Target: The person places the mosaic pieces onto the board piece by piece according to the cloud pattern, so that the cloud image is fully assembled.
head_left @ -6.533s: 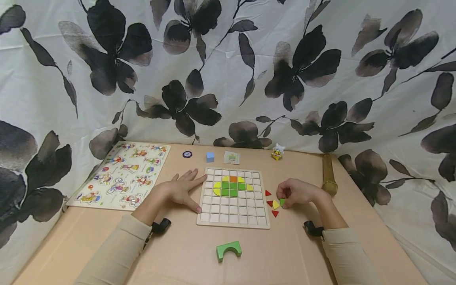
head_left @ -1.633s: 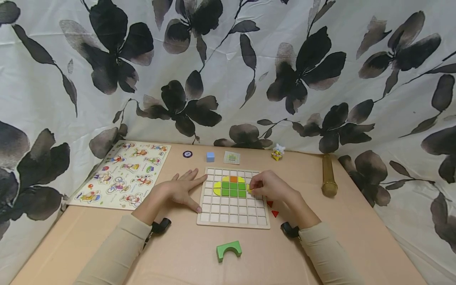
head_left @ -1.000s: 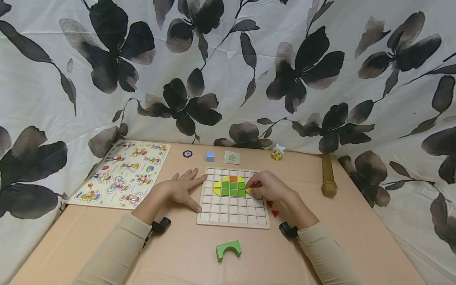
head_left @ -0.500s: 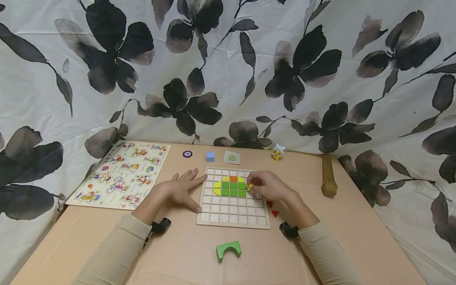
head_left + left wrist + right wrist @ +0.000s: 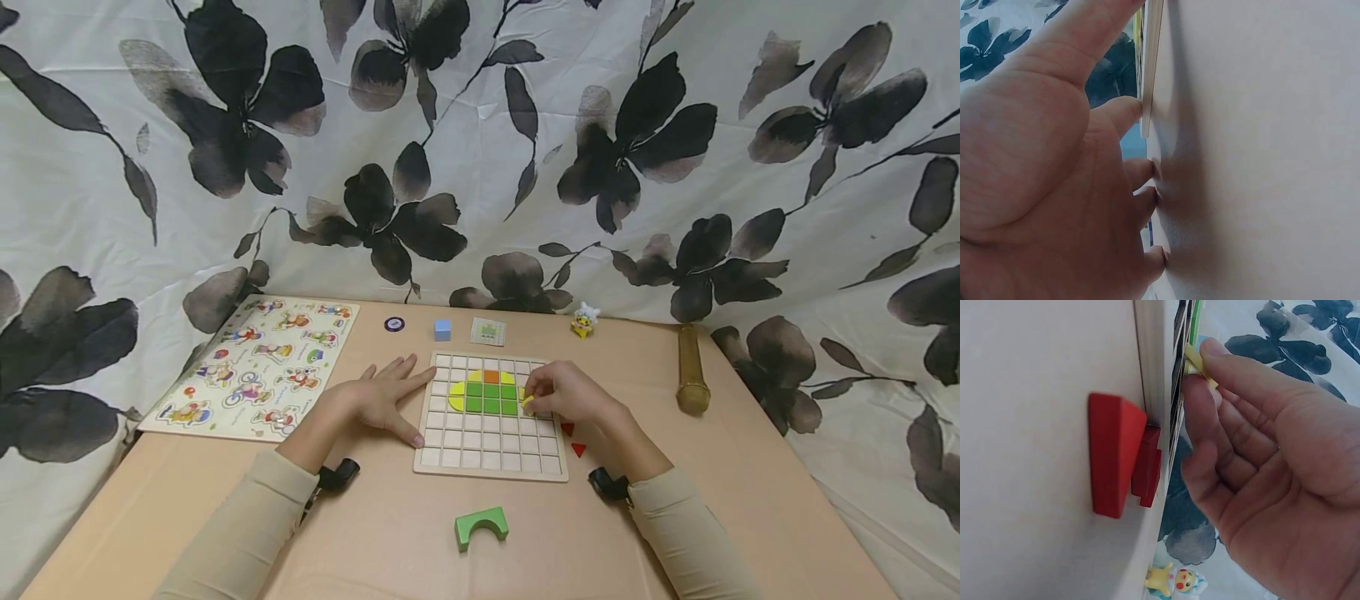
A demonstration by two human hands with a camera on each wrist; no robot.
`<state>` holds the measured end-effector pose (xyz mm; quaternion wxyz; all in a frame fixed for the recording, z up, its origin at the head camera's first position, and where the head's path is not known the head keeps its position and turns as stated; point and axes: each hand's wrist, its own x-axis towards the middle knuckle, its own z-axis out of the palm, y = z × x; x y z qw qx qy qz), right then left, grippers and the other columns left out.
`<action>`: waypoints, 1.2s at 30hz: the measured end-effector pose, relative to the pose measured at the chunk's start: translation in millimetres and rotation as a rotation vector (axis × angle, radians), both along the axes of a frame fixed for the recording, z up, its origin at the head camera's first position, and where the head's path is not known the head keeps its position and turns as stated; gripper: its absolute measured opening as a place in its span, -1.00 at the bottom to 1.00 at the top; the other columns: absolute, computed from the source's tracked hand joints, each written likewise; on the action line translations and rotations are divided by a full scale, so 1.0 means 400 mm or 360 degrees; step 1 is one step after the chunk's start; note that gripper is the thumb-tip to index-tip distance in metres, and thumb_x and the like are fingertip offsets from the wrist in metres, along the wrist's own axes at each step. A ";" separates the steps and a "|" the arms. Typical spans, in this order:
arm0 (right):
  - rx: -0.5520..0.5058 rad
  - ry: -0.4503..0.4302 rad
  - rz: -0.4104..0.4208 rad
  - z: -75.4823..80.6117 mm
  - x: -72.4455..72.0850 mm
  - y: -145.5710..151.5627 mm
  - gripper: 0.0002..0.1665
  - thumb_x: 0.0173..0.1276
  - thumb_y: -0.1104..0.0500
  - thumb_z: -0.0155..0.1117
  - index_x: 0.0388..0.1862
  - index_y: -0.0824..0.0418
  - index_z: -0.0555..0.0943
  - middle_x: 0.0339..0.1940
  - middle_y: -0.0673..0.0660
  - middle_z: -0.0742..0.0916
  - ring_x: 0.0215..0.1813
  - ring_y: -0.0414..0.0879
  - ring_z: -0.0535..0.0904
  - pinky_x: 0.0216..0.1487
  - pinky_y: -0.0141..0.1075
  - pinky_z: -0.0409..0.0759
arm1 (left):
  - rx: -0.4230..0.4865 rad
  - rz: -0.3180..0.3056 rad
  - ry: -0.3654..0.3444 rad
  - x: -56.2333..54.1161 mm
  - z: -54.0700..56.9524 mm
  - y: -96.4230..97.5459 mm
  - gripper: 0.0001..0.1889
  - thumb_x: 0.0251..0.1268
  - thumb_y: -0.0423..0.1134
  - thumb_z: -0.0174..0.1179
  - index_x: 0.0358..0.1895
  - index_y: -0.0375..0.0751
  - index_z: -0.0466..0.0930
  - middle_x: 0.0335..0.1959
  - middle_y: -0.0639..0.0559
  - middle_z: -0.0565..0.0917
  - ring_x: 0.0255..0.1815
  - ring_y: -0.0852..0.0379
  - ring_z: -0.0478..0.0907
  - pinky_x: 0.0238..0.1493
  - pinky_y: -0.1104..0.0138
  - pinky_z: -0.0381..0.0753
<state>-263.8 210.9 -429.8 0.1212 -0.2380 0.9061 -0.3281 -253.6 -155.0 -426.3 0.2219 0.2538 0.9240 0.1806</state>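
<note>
My right hand (image 5: pixel 573 393) is over the right part of a pale gridded board (image 5: pixel 490 459). Between thumb and fingertip it pinches a small yellow piece (image 5: pixel 1199 365), tilted just above the grid in the right wrist view. Green squares (image 5: pixel 491 407), an orange square (image 5: pixel 491 377) and yellow rounded pieces (image 5: pixel 456 403) sit in the cells beside it. Fingers spread, my left hand (image 5: pixel 380 404) touches the board's left edge with thumb and index finger; its other fingertips rest on the table in the left wrist view.
Red triangles (image 5: pixel 578 450) lie right of the board. A green arch block (image 5: pixel 482 527) is in front. Behind stand a pattern card (image 5: pixel 488 332), blue cube (image 5: pixel 442 330), dark disc (image 5: pixel 393 324) and small figurine (image 5: pixel 584 320). A picture board (image 5: pixel 258 367) lies left, a brown cylinder (image 5: pixel 693 371) right.
From the loose pieces, my right hand has moved left over the board. A green square has joined the lower row; the yellow piece is now in my fingers, shifting slightly. My left hand stays put.
</note>
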 end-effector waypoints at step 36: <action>0.0137 0.0059 -0.0011 0.040 -0.001 0.174 -0.70 0.26 0.22 0.56 -0.02 0.15 0.81 -0.19 0.01 0.78 -0.16 -0.06 0.59 -0.14 -0.30 0.61 | -0.0052 0.0009 0.0035 -0.004 -0.003 0.001 0.30 -0.07 0.43 0.49 0.72 0.14 -0.06 0.75 -0.25 -0.24 0.75 -0.29 -0.34 0.64 -0.34 -0.34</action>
